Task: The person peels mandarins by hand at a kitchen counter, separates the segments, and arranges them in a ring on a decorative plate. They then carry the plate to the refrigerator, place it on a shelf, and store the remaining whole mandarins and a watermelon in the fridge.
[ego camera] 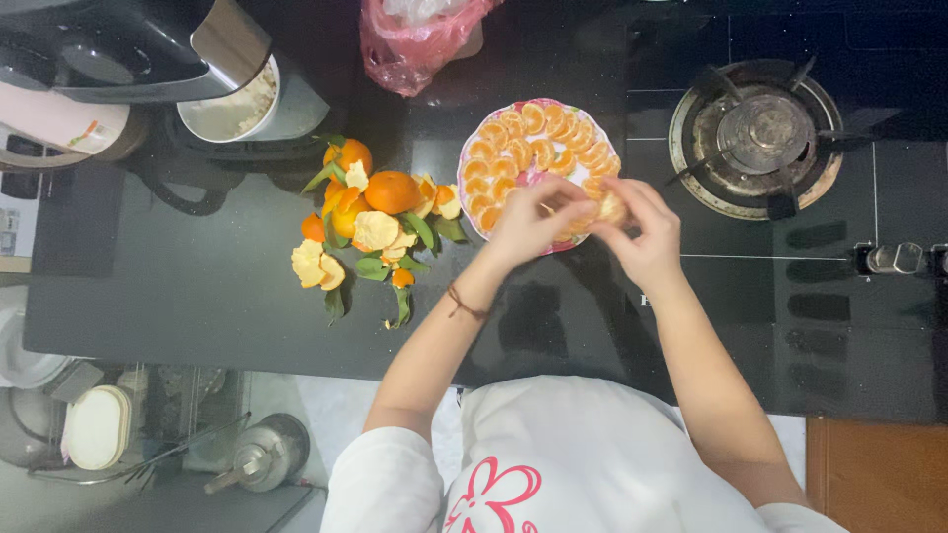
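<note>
A round pink-rimmed plate [472, 141] on the black counter carries several peeled tangerine segments [538, 133] laid in rings. My left hand [528, 222] and my right hand [647, 232] meet over the plate's near edge, both holding a peeled tangerine [602, 207] between the fingertips. Left of the plate lies a heap of tangerine peel [375, 232], green leaves [420, 229] and a whole tangerine [392, 191].
A gas burner [760, 133] sits in the black hob at the right, with a knob [894, 259] below it. A pink plastic bag [410, 44] lies at the back. A rice cooker [237, 104] stands open at the back left. The counter's front edge runs below my arms.
</note>
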The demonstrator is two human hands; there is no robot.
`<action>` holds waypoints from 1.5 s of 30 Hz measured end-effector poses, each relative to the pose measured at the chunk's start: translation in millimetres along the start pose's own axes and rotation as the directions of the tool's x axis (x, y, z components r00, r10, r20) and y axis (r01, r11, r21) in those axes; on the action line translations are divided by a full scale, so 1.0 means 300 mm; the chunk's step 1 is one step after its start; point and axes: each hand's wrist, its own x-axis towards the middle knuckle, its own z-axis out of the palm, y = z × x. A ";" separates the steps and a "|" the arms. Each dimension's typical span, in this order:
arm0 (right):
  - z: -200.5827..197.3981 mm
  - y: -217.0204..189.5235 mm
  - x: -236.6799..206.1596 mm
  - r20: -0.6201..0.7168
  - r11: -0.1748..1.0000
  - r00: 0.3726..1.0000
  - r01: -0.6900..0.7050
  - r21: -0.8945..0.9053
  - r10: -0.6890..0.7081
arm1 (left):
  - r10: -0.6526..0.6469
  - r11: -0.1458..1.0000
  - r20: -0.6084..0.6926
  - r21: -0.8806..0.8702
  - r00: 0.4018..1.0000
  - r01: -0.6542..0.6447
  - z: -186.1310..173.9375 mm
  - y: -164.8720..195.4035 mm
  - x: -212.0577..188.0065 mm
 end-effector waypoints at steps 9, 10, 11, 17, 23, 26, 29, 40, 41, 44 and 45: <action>-0.016 -0.060 -0.042 0.015 0.989 0.990 0.141 -0.036 -0.141 | -0.238 0.898 -0.016 -0.385 0.971 0.213 0.102 -0.066 -0.092; -0.016 -0.032 -0.047 0.023 1.000 0.999 0.022 0.001 -0.022 | -0.269 0.857 -0.024 -0.463 0.963 0.228 0.119 -0.096 -0.108; -0.013 0.000 -0.047 0.034 0.995 0.995 -0.096 0.037 0.095 | -0.259 0.849 -0.060 -0.489 0.964 0.198 0.141 -0.126 -0.122; 0.023 0.164 -0.085 0.235 0.818 0.857 -0.510 0.265 0.458 | -0.252 0.805 -0.129 -0.579 0.959 0.134 0.244 -0.274 -0.170; 0.023 0.193 -0.063 0.271 0.766 0.865 -0.501 0.403 0.423 | -0.196 0.828 -0.109 -0.552 0.975 0.104 0.218 -0.290 -0.125; 0.021 0.191 -0.043 0.282 0.752 0.870 -0.492 0.439 0.405 | -0.231 0.805 -0.077 -0.575 0.970 0.147 0.191 -0.269 -0.105; 0.017 0.197 -0.037 0.290 0.738 0.879 -0.475 0.480 0.378 | -0.286 0.782 -0.028 -0.585 0.958 0.216 0.168 -0.257 -0.097; -0.065 0.248 -0.062 0.145 0.392 0.910 -0.306 0.867 0.389 | -0.164 0.872 -0.285 -0.489 0.944 0.004 0.016 -0.296 0.057; -0.081 0.251 -0.064 0.128 0.391 0.904 -0.299 0.870 0.407 | -0.126 0.965 -0.320 -0.260 0.939 0.041 0.009 -0.298 0.073; -0.098 0.257 -0.068 0.088 0.397 0.905 -0.268 0.878 0.416 | 0.080 0.924 -0.341 0.379 0.937 0.059 0.021 -0.295 0.105; -0.101 0.257 -0.070 0.075 0.401 0.908 -0.254 0.880 0.412 | 0.186 0.855 -0.303 0.519 0.935 -0.001 0.036 -0.294 0.112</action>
